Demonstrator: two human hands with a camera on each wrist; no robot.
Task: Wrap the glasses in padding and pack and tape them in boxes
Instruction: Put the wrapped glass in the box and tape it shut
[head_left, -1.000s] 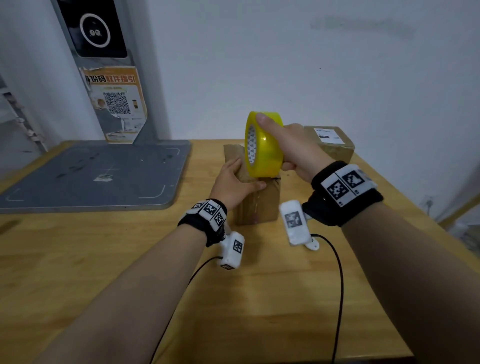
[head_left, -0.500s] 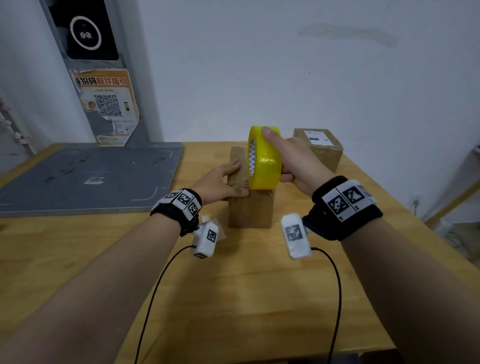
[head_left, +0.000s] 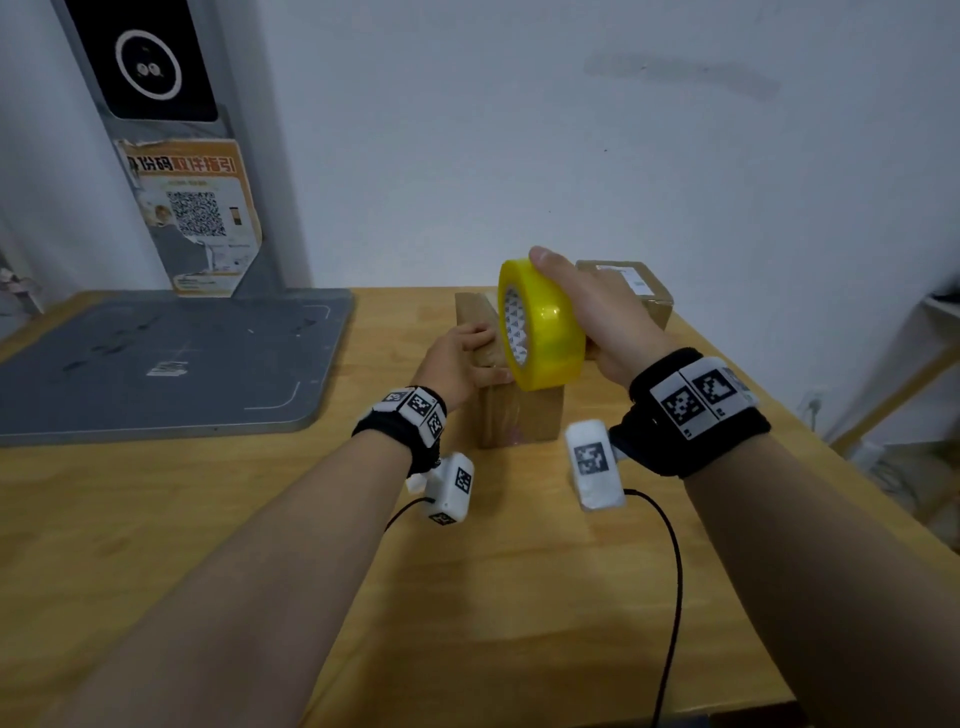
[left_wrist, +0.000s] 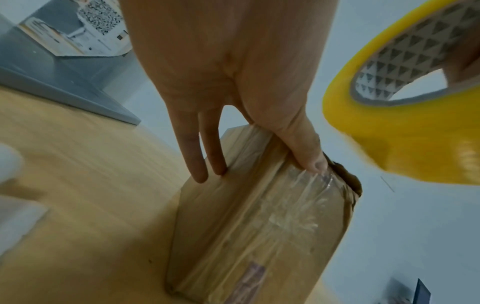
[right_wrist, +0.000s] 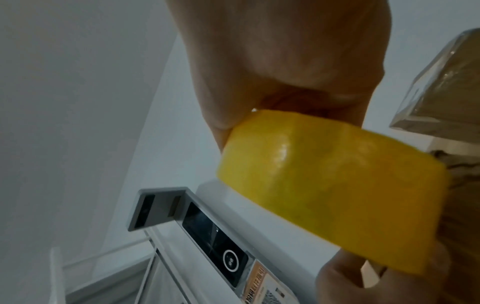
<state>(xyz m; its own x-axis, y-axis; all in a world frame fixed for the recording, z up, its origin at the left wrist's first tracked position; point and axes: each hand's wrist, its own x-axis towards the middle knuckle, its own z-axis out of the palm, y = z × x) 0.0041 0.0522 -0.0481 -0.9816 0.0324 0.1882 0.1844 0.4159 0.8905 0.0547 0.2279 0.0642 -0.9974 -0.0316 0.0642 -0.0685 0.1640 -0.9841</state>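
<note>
Pressing your left hand (head_left: 457, 358) flat onto the cardboard box (head_left: 519, 415), you keep it from sliding on the tabletop (head_left: 260, 545) while the tape comes off the roll; the fingers (left_wrist: 193, 158) lie straight, not curled, with the thumb laid along the top edge right where the clear tape already runs down the near face, so this grip is released and only pushes down. Your right hand (head_left: 597, 317) has its grip clenched round the yellow tape roll (head_left: 543, 332), thumb over the rim and the other fingers reaching into the core, which in my judgement lets the roll turn as you pull. You hold the roll on edge above the top of the box, toward its near right corner, lined up with the seam so a strip would lie straight along it. Whether a strip runs from the roll to the box just now, the views do not show clearly. The box is shut and partly taped, so the glasses, if inside, are hidden; the sealing step looks well along. A second taped box (head_left: 628, 286) with a label sits behind your right hand near the wall, probably set aside as done. A grey platform (head_left: 156, 364) lies to the left, well apart.
</note>
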